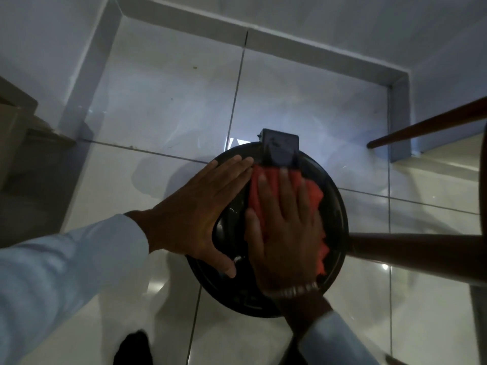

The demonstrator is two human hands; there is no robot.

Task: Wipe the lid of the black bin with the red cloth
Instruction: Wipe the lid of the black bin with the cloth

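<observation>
A round black bin lid (334,214) fills the middle of the head view, seen from straight above, with a black hinge block (280,148) at its far edge. A red cloth (312,193) lies spread on the lid's right half. My right hand (286,233) presses flat on the cloth, fingers spread toward the hinge; a metal watch band circles that wrist. My left hand (195,214) lies flat on the lid's left side, fingers together and pointing to the far rim, holding nothing. Much of the lid is hidden under both hands.
The bin stands on glossy white floor tiles (168,106) in a corner bounded by pale skirting and walls. Dark wooden chair legs (421,127) reach in from the right, one touching the lid's right side. Steps rise at the left edge. A dark shoe (134,349) shows below.
</observation>
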